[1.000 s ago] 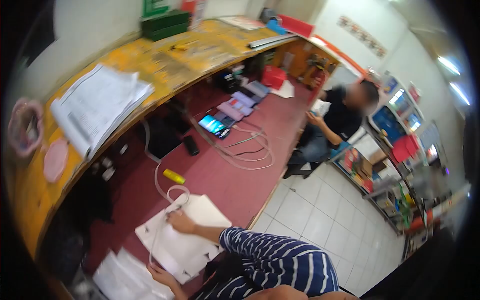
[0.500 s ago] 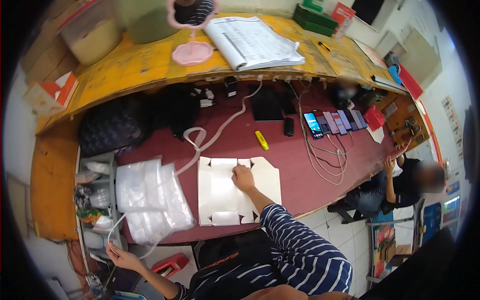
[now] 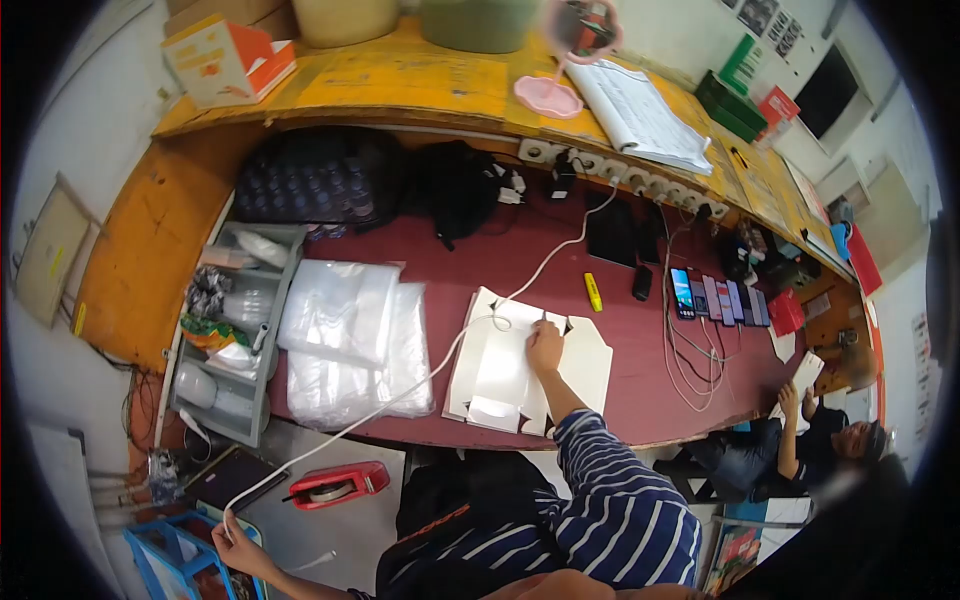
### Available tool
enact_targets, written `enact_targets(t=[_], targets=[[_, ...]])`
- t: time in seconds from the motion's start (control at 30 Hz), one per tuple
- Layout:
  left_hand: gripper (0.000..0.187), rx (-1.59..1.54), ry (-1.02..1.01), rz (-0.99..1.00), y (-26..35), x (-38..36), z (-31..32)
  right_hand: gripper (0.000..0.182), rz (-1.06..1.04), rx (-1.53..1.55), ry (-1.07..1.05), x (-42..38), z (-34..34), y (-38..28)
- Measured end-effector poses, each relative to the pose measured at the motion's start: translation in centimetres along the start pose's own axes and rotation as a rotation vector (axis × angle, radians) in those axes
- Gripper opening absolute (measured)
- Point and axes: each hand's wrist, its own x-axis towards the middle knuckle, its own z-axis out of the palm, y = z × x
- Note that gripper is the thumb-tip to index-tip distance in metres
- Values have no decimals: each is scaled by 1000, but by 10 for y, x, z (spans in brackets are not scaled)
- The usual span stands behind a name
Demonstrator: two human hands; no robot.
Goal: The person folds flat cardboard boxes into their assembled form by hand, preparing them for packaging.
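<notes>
At the lower left my left hand (image 3: 240, 550) is closed in a pinch on a white cable (image 3: 400, 403). The cable stretches taut from it, up across the plastic bags, to the power sockets at the back. It passes in front of the upper left of a flattened white cardboard box (image 3: 582, 367) on the red tabletop. On that box rests my right hand (image 3: 545, 350), its fingers bent and pressed down. What it holds, if anything, is too small to make out. Left of the box lie stacked clear plastic bags (image 3: 345, 310).
A grey compartment tray (image 3: 262, 375) stands at the left. A red tape dispenser (image 3: 340, 487) lies below it. Behind are a yellow highlighter (image 3: 594, 292), several phones (image 3: 682, 293) with cables, and a socket strip (image 3: 660, 185). Another person (image 3: 800, 440) sits at the right, holding a white object.
My left hand has pulled the cable down and outward, so its loops have straightened and it is tauter. My right hand stays on the cardboard. The camera view has shifted left.
</notes>
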Motion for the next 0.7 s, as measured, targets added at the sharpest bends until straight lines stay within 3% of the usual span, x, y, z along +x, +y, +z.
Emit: enact_targets(t=[0.03,0.1,0.17,0.23,0.3,0.33,0.37,0.4,0.43,0.47,0.53,0.63,0.7], targets=[[22,44,-33,-13,-2,-4,-6,19,-20,5,-9,1,1,-11],[21,99,-52,-47,-3,-16,-15,25,276,178,326,1,-4,-43],[18,199,-276,146,9,-31,-19,30,221,278,385,1,-23,-99],[18,87,-343,328,18,-47,-11,25,-9,590,462,2,-40,-155],[20,33,-470,532,31,-64,4,13,-213,888,172,-3,-58,-220],[22,8,-537,650,40,-73,12,9,-264,854,-38,-10,-50,-243],[24,-52,-597,761,54,-80,20,11,-204,980,-502,-23,-62,-273],[26,-113,-655,873,69,-87,29,17,-255,1085,-969,-35,-48,-287],[26,-169,-708,968,82,-93,37,30,-577,954,-1233,-51,-36,-304],[27,-225,-761,1063,93,-99,43,48,-428,959,-1619,-76,-45,-325],[28,-231,-850,1161,106,-107,53,66,-558,624,-2101,-102,-74,-350],[30,-251,-978,1302,108,-113,66,51,-720,471,-2163,-140,-77,-363],[31,-265,-1015,1339,104,-114,74,34,-846,776,-2107,-150,-78,-365]])
